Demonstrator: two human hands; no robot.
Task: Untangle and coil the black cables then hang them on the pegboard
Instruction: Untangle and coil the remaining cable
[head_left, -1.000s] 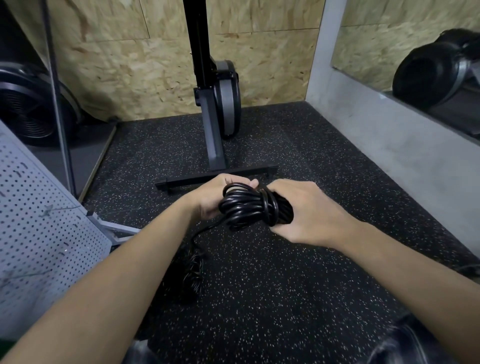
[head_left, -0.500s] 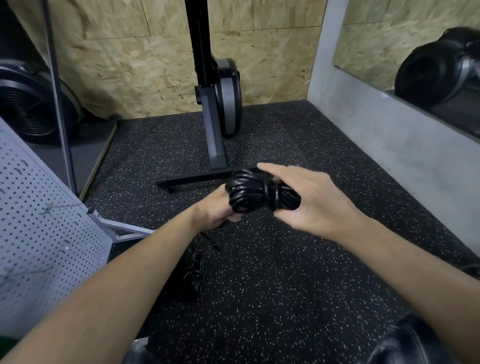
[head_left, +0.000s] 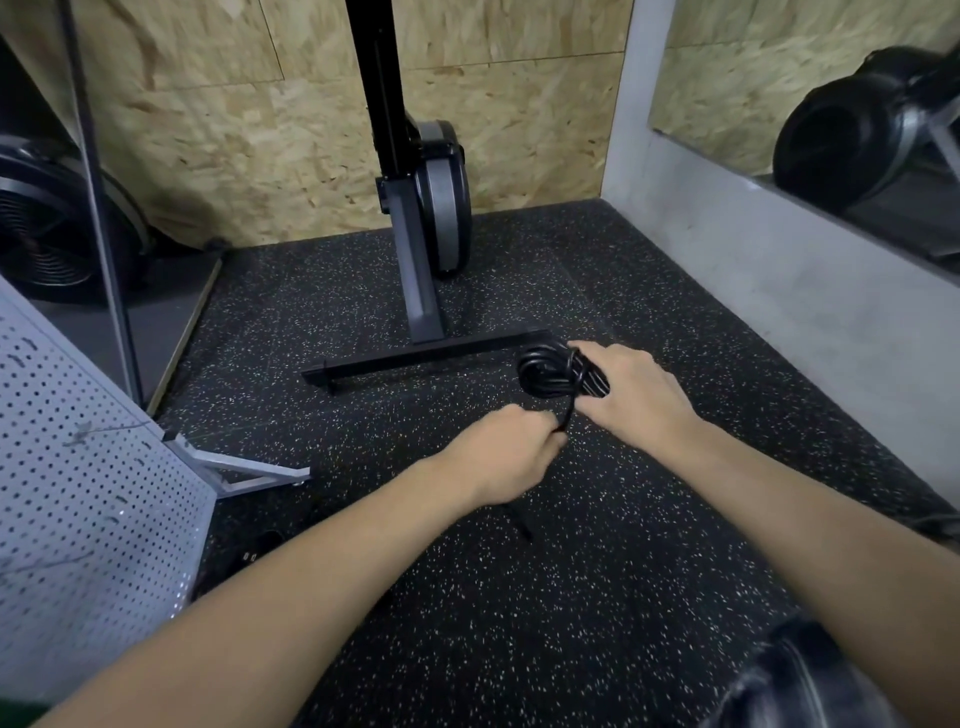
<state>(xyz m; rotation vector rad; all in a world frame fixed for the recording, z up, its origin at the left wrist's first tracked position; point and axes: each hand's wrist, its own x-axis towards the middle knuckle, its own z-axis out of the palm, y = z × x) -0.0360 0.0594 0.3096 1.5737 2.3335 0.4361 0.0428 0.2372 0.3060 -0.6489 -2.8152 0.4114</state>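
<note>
grips a coiled black cable in the right hand, with fingers curled over its top and thumb underneath. pinches a strand dropping from the coil in the left hand, just below and nearer. just beyond both hands, a black machine stand on speckled floor. well left of the left hand, a grey pegboard.

Bare floor lay open under and between the hands, and on toward the right wall, which stood well apart from the right hand. The machine's base bar ran just behind the cable, its post rising beyond. The pegboard closed the left side, its foot jutting onto the floor, with a free lane between it and the left hand.
</note>
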